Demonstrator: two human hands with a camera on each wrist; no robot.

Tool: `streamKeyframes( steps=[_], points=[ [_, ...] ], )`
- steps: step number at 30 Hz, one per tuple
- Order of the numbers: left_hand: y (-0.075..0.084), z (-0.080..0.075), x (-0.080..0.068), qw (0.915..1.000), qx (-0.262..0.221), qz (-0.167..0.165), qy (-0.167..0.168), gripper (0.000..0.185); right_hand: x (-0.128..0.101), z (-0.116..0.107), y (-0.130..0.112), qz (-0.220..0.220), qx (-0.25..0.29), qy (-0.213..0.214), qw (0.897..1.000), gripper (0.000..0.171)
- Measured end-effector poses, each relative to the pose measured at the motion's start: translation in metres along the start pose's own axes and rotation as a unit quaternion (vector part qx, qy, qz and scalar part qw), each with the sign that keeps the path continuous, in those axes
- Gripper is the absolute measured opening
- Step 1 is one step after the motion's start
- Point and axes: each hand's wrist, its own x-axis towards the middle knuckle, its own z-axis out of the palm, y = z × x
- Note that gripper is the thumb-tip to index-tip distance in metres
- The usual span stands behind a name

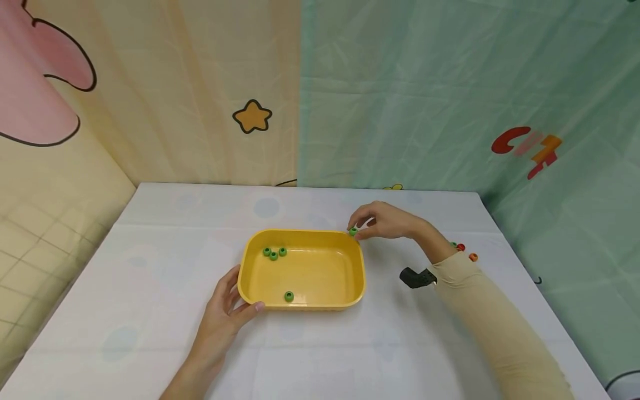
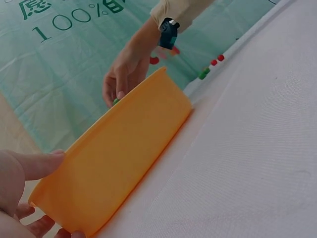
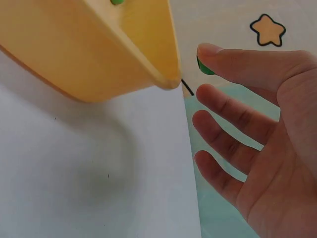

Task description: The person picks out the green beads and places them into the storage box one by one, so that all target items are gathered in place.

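Note:
A yellow plastic tray point(image 1: 320, 280) sits on the table, with several green beads point(image 1: 273, 256) lying in it, one apart near the front wall. My left hand point(image 1: 224, 311) grips its front left corner; in the left wrist view the thumb lies on the rim and the fingers curl about the end wall. At the back right corner, my right hand point(image 1: 387, 221) pinches a green bead point(image 1: 353, 231) between thumb and forefinger, right by the rim. The right wrist view shows that bead point(image 3: 205, 68) partly hidden behind the thumb, the other fingers loosely bent.
Right of the tray, partly behind the right forearm, lie a few loose beads: a green bead point(image 1: 453, 244), a red bead point(image 1: 461, 247) and an orange bead point(image 1: 473, 257). A black wrist device point(image 1: 417, 278) juts from the right sleeve. Printed curtains point(image 1: 400, 111) hang behind the white-covered table point(image 1: 150, 266).

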Motion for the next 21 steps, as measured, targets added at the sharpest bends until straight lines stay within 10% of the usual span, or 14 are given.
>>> streamKeyframes(
  steps=[21],
  points=[
    [0.004,0.002,-0.002,0.9998,-0.013,0.014,0.002,0.093,0.055,0.03,-0.045,-0.066,-0.062,-0.043,0.995,0.02]
  ],
)
